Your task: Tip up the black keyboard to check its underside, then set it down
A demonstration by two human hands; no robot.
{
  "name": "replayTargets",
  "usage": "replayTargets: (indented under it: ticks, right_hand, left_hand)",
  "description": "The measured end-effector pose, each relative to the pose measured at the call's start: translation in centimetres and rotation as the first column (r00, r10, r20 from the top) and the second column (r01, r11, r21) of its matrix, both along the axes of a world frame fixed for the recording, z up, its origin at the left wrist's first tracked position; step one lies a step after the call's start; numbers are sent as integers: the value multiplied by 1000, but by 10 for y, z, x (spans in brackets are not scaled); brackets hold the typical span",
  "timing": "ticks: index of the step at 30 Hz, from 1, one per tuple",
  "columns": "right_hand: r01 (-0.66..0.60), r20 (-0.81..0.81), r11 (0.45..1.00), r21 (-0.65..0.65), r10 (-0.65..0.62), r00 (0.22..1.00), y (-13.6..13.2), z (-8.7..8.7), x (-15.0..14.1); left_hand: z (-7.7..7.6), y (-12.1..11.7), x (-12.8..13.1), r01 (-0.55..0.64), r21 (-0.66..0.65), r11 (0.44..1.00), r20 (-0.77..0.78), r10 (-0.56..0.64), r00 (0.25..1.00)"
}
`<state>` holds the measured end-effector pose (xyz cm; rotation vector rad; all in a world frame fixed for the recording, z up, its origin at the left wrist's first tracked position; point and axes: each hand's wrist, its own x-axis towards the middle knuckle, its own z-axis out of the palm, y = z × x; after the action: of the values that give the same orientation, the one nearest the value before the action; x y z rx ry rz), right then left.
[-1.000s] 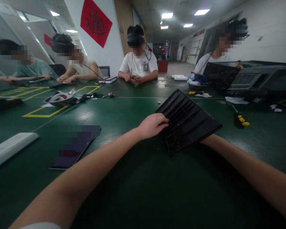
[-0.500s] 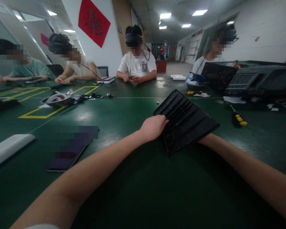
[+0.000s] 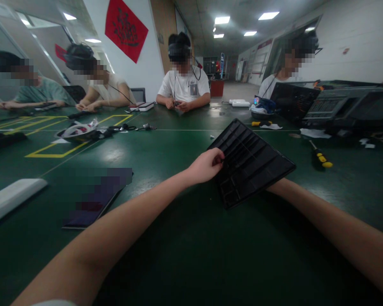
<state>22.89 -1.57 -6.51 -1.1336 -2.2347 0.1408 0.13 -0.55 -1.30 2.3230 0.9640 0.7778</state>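
A black ribbed plastic panel (image 3: 252, 159) is held tilted above the green table (image 3: 178, 238), its near edge lifted. My left hand (image 3: 206, 165) grips the panel's left edge, fingers curled over it. My right forearm runs under the panel's right side; my right hand is hidden behind the panel, so its fingers do not show.
A dark tablet (image 3: 95, 197) and a white bar (image 3: 12, 199) lie at the left. A yellow-handled screwdriver (image 3: 319, 156) lies to the right, near black equipment cases (image 3: 344, 108). Several people sit along the far and left sides with small parts and cables (image 3: 83, 131).
My left hand shifted slightly up the panel's left edge and the panel tilted a little more. The view barely moved.
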Motion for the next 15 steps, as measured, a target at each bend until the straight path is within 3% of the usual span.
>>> replayTargets:
  ticks: [5, 11, 13, 15]
  right_hand:
    - [40, -41, 998, -58, -43, 998, -2, 0, -1]
    - [84, 10, 994, -62, -84, 996, -2, 0, 1]
    - [112, 47, 992, -56, -110, 993, -3, 2, 0]
    - [107, 69, 992, -74, -102, 992, -4, 5, -2]
  left_hand:
    - [0, 1, 0, -84, 44, 995, -72, 87, 994]
    - [9, 0, -6, 119, 209, 971, -123, -94, 988]
    - [10, 0, -6, 146, 206, 967, -54, -138, 989]
    - [7, 3, -4, 65, 44, 997, 174, -72, 982]
